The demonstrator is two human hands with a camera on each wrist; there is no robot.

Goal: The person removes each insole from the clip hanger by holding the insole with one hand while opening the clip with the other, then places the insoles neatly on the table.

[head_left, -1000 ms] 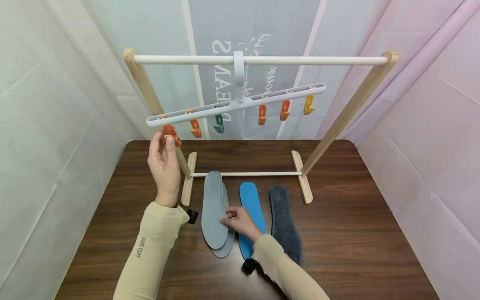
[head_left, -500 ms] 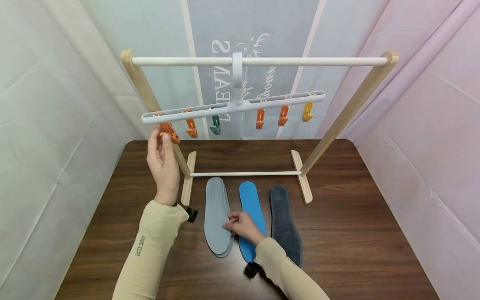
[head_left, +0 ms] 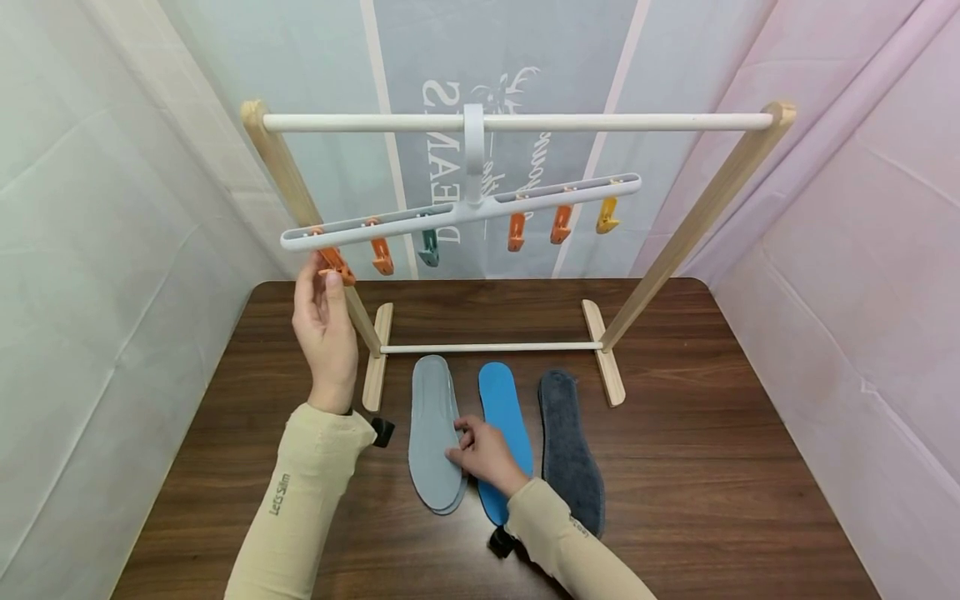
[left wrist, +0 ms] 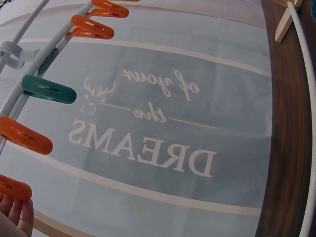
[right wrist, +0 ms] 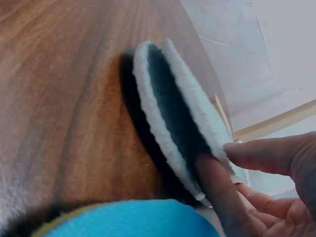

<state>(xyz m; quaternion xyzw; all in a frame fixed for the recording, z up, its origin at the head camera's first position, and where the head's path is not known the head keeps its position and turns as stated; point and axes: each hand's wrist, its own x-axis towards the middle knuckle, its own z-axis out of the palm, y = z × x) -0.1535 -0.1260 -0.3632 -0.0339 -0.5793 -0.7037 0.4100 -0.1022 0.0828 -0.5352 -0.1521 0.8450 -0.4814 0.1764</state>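
My left hand (head_left: 326, 333) is raised at the left end of a white hanger (head_left: 420, 223) and pinches its outermost orange clip (head_left: 335, 265). Low over the table, my right hand (head_left: 483, 454) holds the right edge of the upper grey insole (head_left: 433, 433). In the right wrist view the thumb lies on that upper insole's outer side, and a finger reaches into the gap above the lower grey insole (right wrist: 148, 98). The two insoles overlap almost fully, their near edges slightly apart. A blue insole (head_left: 504, 408) lies beneath and beside my right hand.
A dark grey fuzzy insole (head_left: 570, 450) lies right of the blue one. The hanger hooks over the white top bar (head_left: 630, 122) of a wooden-legged rack. More orange clips, a green clip (head_left: 428, 247) and a yellow clip (head_left: 607, 216) hang from it. Curtains surround the brown table (head_left: 712, 467).
My right hand has drawn the upper grey insole nearer and slightly right, over the lower one. The hanger has shifted slightly left, while my left hand keeps its pinch on the orange clip.
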